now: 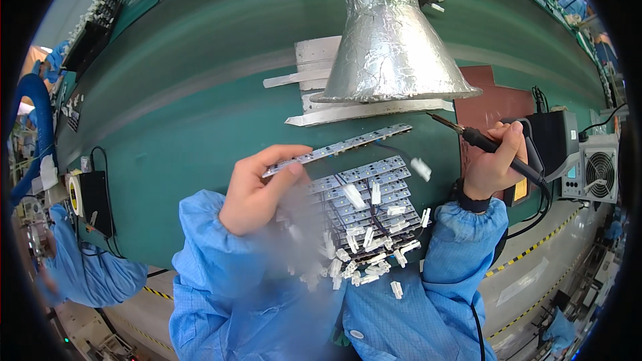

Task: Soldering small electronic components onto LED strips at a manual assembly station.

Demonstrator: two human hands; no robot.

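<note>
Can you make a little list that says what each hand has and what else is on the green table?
left hand: pinches one long LED strip, lifted off the pile
right hand: grips a soldering iron, tip pointing up-left
pile: more LED strips with white connectors and wires
above: foil-wrapped funnel hood
surface: green table
sleeves: blue

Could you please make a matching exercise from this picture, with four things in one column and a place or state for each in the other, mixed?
Things:
1. LED strip
2. soldering iron
3. foil-wrapped funnel hood
4. stack of wired LED strips

Places or states:
A. hangs above the green bench
B. pinched in the left hand
C. lies in front of the person, between the forearms
D. gripped in the right hand

Pairs: 1-B, 2-D, 3-A, 4-C
</note>
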